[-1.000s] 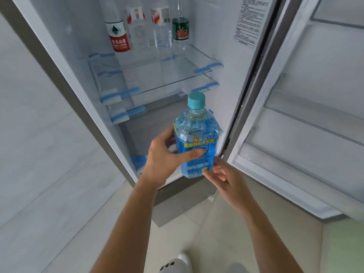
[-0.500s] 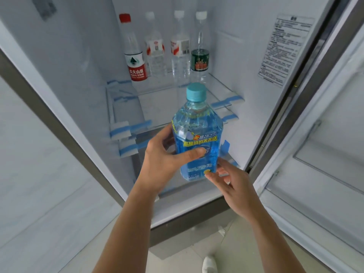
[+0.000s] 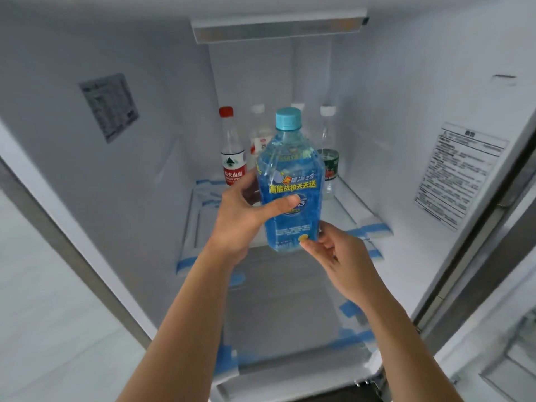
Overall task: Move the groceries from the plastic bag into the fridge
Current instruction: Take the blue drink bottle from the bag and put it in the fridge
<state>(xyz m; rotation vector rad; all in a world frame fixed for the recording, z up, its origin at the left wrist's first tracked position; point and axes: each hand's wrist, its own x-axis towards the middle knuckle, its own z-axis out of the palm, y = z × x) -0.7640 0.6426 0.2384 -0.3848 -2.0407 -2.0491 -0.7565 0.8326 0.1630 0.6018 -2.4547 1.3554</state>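
White fridge point(image 3: 145, 184) walls are filling the frame, with the door standing open at the right edge. At centre, the left hand point(image 3: 243, 219) is gripping the blue bottle point(image 3: 291, 181) upright, its thumb curling across the label, while the right hand point(image 3: 336, 256) is pinching the bottle's lower edge. The bottle is hanging in front of the glass shelf point(image 3: 348, 210). Behind it, a row of water bottles point(image 3: 230, 152) is standing along the shelf's back.
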